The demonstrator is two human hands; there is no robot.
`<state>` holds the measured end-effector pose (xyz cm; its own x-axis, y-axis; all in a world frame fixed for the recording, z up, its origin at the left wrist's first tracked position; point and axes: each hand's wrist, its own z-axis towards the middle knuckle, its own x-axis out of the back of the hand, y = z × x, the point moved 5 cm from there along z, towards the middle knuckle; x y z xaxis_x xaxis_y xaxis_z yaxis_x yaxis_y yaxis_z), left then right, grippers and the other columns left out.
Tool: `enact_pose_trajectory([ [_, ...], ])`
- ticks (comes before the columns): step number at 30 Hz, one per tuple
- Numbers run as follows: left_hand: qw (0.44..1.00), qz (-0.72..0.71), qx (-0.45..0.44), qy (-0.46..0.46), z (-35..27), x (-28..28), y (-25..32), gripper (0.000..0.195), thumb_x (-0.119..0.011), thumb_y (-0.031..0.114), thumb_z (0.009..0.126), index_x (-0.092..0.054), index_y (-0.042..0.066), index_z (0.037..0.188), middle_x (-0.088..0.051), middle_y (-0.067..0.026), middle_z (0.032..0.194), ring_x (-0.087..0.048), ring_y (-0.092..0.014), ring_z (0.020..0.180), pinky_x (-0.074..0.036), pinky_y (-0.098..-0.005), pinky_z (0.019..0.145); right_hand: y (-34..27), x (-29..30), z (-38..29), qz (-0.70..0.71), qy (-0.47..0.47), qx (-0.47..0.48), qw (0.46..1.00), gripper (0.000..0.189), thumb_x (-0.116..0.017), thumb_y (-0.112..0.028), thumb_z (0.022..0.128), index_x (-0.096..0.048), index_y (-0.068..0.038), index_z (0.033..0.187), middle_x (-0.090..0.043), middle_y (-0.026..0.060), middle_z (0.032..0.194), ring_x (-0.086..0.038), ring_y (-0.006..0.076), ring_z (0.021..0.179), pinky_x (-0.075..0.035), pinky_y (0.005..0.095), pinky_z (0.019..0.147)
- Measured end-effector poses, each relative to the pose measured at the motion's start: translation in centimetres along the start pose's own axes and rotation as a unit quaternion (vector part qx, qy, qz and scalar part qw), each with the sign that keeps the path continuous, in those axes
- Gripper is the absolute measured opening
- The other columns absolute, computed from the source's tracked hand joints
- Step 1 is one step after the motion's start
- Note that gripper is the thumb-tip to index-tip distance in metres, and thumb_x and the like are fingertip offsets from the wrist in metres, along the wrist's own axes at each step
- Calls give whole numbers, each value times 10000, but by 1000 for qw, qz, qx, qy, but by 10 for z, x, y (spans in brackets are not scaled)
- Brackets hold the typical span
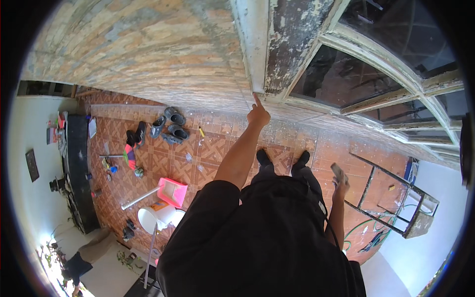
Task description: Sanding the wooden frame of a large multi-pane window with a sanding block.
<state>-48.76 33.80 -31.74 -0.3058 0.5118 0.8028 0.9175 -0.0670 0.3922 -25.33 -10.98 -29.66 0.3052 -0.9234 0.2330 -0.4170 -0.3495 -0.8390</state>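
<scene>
My left hand (258, 114) reaches forward with its index finger stretched out and the other fingers curled. Its fingertip is at the bottom end of a pale window-frame post (256, 55), where it meets the stone-patterned wall (167, 48); contact is hard to judge. Beside that post runs a dark board with flaking paint (293, 41), next to the paned window (345, 78) with worn white bars. Low at my right side, my right hand (341, 184) grips a small grey-brown block (337, 170), perhaps a sanding block.
A metal stepladder (371, 185) and green hose (358, 228) are at right. On the tiled floor (211, 159) lie clogs (174, 133), sneakers (139, 133), a pink dustpan (180, 193) and a white bucket (148, 219). Another person (79, 261) is at far lower left.
</scene>
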Motion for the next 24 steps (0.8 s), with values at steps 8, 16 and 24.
enact_pose_trajectory([
  [8, 970, 2, -242, -22, -15, -42, 28, 804, -563, 181, 868, -118, 54, 1525, -590, -238, 1180, -631, -393, 992, -527, -480, 827, 15, 61, -7, 43, 54, -26, 997, 431, -660, -324, 921, -601, 22, 1171, -671, 106, 972, -648, 170, 748, -492, 275, 628],
  [16, 990, -118, -73, 38, -8, -64, 58, 836, -546, 133, 843, -62, -58, 1497, -633, -261, 1071, -641, -414, 895, -524, -482, 778, -32, 75, 13, 61, 12, 19, 998, 452, -633, -318, 943, -584, 38, 1218, -665, 119, 1026, -657, 180, 827, -501, 286, 701],
  [24, 947, -77, -294, -107, -49, -113, 129, 927, -598, 136, 811, -7, -61, 1498, -690, -200, 942, -662, -358, 917, -519, -430, 841, -50, 71, 32, 129, -40, 1, 991, 419, -623, -319, 950, -590, 38, 1168, -654, 116, 1050, -662, 198, 881, -502, 307, 740],
])
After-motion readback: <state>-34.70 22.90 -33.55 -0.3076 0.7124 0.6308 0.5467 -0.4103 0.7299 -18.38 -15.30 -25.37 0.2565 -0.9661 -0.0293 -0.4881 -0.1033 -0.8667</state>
